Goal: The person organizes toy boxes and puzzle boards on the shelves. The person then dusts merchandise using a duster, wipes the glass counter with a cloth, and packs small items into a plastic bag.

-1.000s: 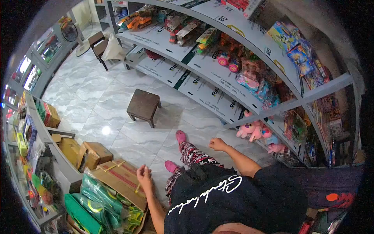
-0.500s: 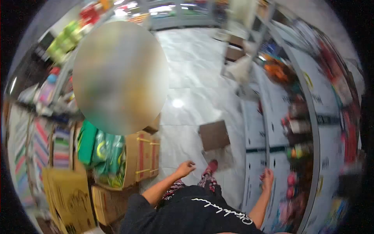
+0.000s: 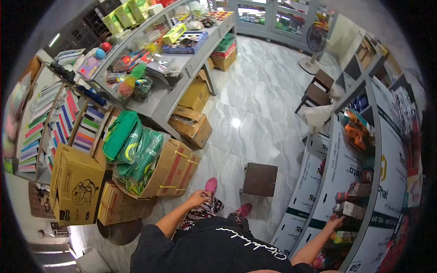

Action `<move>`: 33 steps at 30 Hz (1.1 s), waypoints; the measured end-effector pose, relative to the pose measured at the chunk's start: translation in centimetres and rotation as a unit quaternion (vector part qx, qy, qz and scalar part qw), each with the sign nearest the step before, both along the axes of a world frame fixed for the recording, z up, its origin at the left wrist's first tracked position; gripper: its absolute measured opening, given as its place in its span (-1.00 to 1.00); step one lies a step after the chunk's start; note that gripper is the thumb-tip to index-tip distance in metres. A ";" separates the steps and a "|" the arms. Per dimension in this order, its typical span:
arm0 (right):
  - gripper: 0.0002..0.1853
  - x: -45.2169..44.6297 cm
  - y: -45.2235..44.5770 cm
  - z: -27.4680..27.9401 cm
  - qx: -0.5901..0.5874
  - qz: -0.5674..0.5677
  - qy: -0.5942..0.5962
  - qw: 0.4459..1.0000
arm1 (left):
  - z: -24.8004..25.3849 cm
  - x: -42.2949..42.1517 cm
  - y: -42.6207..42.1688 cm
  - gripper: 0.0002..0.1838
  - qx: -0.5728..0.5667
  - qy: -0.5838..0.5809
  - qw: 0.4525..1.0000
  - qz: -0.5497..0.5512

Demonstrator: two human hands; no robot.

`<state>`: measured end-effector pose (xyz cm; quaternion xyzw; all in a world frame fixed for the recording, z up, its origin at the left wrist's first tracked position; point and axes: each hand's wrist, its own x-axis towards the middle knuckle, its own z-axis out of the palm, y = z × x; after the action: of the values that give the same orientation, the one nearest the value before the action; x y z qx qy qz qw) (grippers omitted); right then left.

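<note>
My left hand (image 3: 199,198) hangs in front of my body with its fingers loosely bent and apart, holding nothing that I can see. It is above the patterned trousers and a pink shoe (image 3: 211,185). My right hand (image 3: 335,222) reaches out to the shelf on the right, fingers stretched toward the packed goods. Nearest to it is a white box (image 3: 354,210) among small packages; I cannot tell whether the fingertips touch anything. Below that hand lie yellow-green packs (image 3: 345,236).
A brown stool (image 3: 260,179) stands on the tiled floor ahead. On the left are an open carton (image 3: 170,175) of green bags, a box with a cartoon print (image 3: 77,186) and a grey counter (image 3: 157,102). Farther off are a fan (image 3: 316,38) and a dark chair (image 3: 318,88).
My view has turned and shows more of the left counter. My right hand has moved outward to the shelf goods. The left hand remains in front of my body.
</note>
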<state>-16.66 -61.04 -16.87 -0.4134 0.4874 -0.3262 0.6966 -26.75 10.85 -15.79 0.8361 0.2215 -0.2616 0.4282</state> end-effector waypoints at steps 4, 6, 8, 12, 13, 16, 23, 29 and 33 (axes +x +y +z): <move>-0.71 -2.6 10.1 -6.0 -0.067 0.076 0.078 0.992 | 2.5 0.5 2.9 -0.52 0.002 0.028 0.997 0.069; -0.76 -3.3 16.9 -8.8 0.055 0.220 0.125 0.966 | 1.4 0.8 5.3 -0.52 0.003 0.024 0.997 0.077; -0.89 -4.9 22.6 -12.6 0.072 0.430 0.163 0.885 | 0.2 2.9 7.9 -0.53 -0.007 0.029 0.997 0.071; -0.73 -3.6 35.6 -8.2 -0.318 0.727 0.282 0.540 | -1.9 10.7 13.8 -0.56 0.022 -0.032 0.999 0.019; -0.70 -2.7 37.8 -7.8 -0.228 0.752 0.298 0.542 | -1.5 13.2 15.2 -0.56 0.021 -0.090 0.996 0.021; -0.67 1.7 42.9 -6.0 -0.114 0.758 0.332 0.549 | -0.8 21.8 20.6 -0.61 0.022 -0.241 0.970 0.038; -0.66 13.9 50.2 -3.9 -0.348 0.759 0.264 0.483 | 19.2 36.0 33.4 -0.69 0.222 -0.458 0.852 0.121; -0.66 22.4 54.5 -2.1 -0.385 0.768 0.220 0.463 | 23.2 43.1 45.1 -0.30 0.465 -0.295 0.813 0.189; -0.68 27.3 56.2 -2.4 -0.335 0.804 0.197 0.451 | 22.4 45.4 49.8 -0.06 0.488 -0.097 0.843 0.205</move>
<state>10.60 -4.85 -19.24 -0.8754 -0.0842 0.3315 0.3415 18.69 60.68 6.57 0.8938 0.4441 0.0563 0.0281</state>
